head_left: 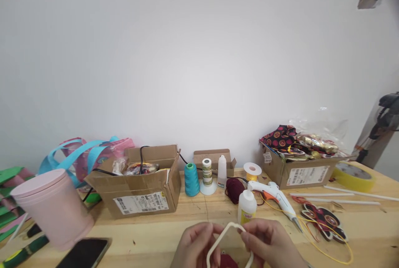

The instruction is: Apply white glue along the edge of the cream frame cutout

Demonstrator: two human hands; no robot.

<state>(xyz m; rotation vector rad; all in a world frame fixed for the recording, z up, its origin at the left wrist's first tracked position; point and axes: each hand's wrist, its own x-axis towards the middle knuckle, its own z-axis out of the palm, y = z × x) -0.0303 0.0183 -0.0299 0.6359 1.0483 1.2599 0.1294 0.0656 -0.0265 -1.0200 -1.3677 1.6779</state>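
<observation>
Two bare hands showed at the bottom edge: the left hand (196,245) and right hand (271,245). No gloves, rings or sleeves were visible; the wrists were cut off by the frame.

Bright even light, soft faint shadows, edges bowed by wide lens, corners slightly blurred

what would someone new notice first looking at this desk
Low in the middle, both hands, left hand and right hand, pinch a bent white frame. Behind them stands a turquoise thread cone, and a white glue gun lies to the right. A pink tub sits far left.
</observation>
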